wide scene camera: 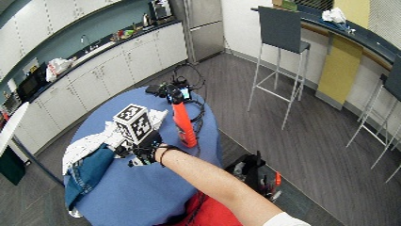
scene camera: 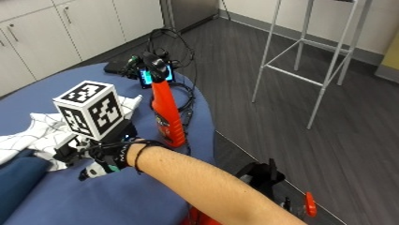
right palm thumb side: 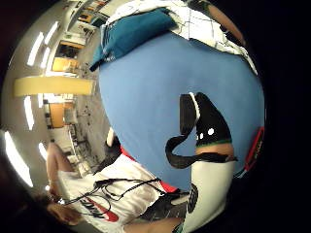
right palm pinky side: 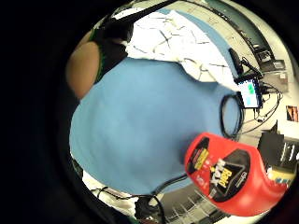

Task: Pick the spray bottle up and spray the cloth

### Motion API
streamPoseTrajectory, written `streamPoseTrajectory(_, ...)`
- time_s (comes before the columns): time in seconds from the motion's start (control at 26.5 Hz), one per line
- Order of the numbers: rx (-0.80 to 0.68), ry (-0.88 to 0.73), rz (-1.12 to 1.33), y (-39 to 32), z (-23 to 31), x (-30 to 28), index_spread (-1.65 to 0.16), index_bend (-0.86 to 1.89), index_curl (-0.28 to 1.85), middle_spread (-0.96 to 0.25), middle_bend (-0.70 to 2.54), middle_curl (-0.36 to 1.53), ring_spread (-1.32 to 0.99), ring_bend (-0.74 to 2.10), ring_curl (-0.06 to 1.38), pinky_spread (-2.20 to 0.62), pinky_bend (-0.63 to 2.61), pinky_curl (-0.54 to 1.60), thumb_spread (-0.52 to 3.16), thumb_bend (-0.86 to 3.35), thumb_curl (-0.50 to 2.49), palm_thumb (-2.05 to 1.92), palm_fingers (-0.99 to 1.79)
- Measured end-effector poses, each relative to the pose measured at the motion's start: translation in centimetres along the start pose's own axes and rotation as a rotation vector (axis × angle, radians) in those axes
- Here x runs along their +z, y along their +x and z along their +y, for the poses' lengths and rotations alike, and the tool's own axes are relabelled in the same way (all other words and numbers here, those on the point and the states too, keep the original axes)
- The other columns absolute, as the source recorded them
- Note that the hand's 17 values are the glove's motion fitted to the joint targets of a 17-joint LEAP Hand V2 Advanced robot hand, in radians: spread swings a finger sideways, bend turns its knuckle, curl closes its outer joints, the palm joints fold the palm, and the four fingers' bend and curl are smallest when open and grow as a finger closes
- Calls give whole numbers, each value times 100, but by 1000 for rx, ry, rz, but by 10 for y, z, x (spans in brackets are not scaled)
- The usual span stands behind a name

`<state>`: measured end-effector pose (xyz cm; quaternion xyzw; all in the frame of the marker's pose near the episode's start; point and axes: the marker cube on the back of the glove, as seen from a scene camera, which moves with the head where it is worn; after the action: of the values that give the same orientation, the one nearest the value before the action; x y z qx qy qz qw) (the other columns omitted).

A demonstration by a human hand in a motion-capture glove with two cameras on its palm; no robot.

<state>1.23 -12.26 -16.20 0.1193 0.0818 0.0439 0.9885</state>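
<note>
Outside view first: the gloved right hand (scene camera: 109, 157) hovers low over the round blue cloth-covered worktop (scene camera: 124, 197), forearm stretched in from the near edge. Whether its fingers are straight or curled, I cannot tell; nothing shows in its hold. Just beside it, apart from it, the tall red plastic spray bottle with a black trigger head (scene camera: 167, 110) stands upright near the worktop's edge. On the hand's other side lies the crumpled white cloth with thin dark grid lines (scene camera: 37, 129), and a folded dark blue fabric (scene camera: 18, 176) sits against it.

Wide outside view: same layout from higher up. The spray bottle (wide scene camera: 183, 121) rises slim and tapered, the hand (wide scene camera: 145, 151) beside it, the white cloth (wide scene camera: 94, 141) spread toward the far side, the dark blue fabric (wide scene camera: 88, 172) draping off the rim of the worktop (wide scene camera: 144, 197).

Little finger side palm view: here the bottle's label shows, which the outside views miss. The spray bottle (right palm pinky side: 229, 179) lies close to the palm, glossy red with a black label panel, over smooth matte worktop (right palm pinky side: 140, 130).

Thumb side palm view: mostly worktop (right palm thumb side: 160, 87), with the dark blue fabric (right palm thumb side: 131, 31) and white cloth (right palm thumb side: 199, 24) at its edge.
</note>
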Motion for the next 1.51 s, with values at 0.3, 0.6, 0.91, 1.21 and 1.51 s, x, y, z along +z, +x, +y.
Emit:
streamPoseTrajectory(0.3,3,51,25,-4,-12,-30,-41,12,16,-3,38,29,3,34,25,18,57,25,117,30,29,66,50)
streamPoseTrajectory(0.6,2,79,56,-6,-23,-57,-41,12,17,-4,37,31,3,34,26,18,57,25,120,26,31,68,50)
streamPoseTrajectory(0.91,-71,175,15,-40,-33,-82,-41,12,18,-4,37,33,3,33,27,19,56,26,121,21,33,69,49)
streamPoseTrajectory(1.21,-66,410,-23,-1,70,-111,-40,13,19,-3,35,34,3,32,28,19,56,27,122,17,35,70,50)
streamPoseTrajectory(1.51,-54,825,-270,58,172,-140,-39,14,21,-4,34,35,2,35,29,17,55,26,121,10,35,67,61)
